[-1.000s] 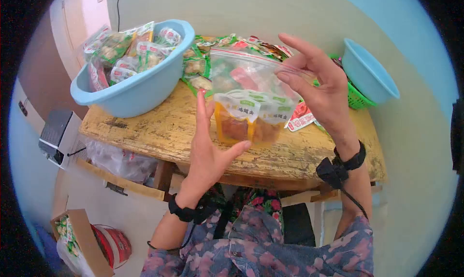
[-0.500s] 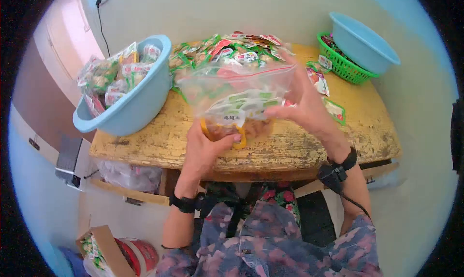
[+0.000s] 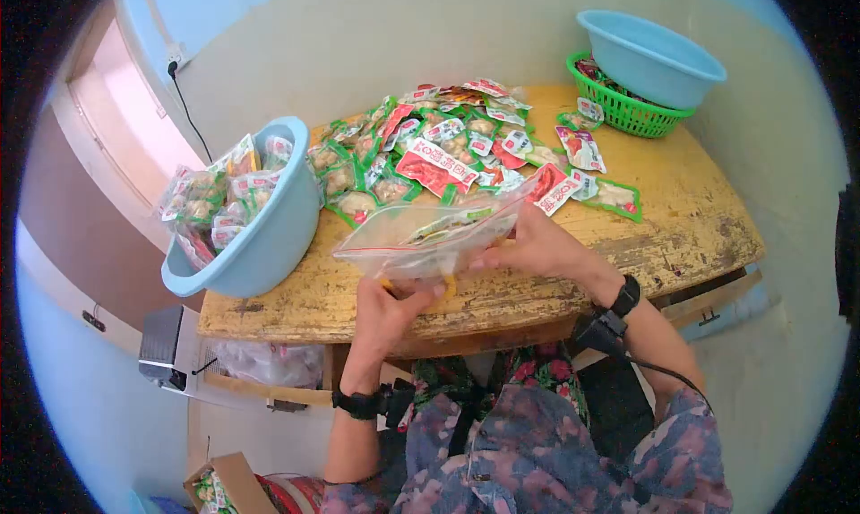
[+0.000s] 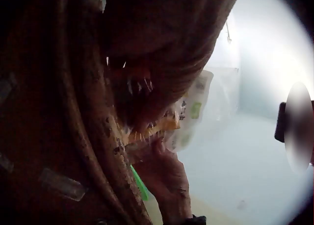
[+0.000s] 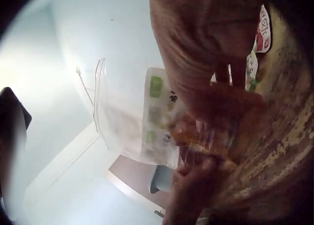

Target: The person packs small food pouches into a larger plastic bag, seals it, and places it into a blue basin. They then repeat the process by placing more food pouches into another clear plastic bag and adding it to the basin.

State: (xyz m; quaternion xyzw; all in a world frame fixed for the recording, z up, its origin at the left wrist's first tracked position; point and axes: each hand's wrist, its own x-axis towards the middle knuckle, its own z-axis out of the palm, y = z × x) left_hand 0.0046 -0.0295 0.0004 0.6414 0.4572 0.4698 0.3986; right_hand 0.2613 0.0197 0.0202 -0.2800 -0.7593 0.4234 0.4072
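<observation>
A clear zip bag (image 3: 408,256) with a red line along its mouth is held close over the front of the table. Inside it are several packets with white tops and yellow lower parts (image 5: 156,112), best seen in the right wrist view. My left hand (image 3: 385,317) grips the bag low on its left side, thumb across the front. On the right side, my right hand (image 3: 542,248) holds the bag between thumb and fingers. The bag's mouth faces up and away from me, and its lower part is partly hidden by both hands.
Behind the bag lies a heap of small food packets (image 3: 439,164). A blue basin (image 3: 269,236) full of bagged packets stands at the left table edge. At the back right, another blue basin (image 3: 649,57) rests on a green basket (image 3: 627,111). An open drawer (image 3: 269,388) juts out below left.
The bag has come down toward the table front, its mouth tipping away. My left hand, earlier spread beside it, now grips its lower left; my right hand has moved down from the top corner.
</observation>
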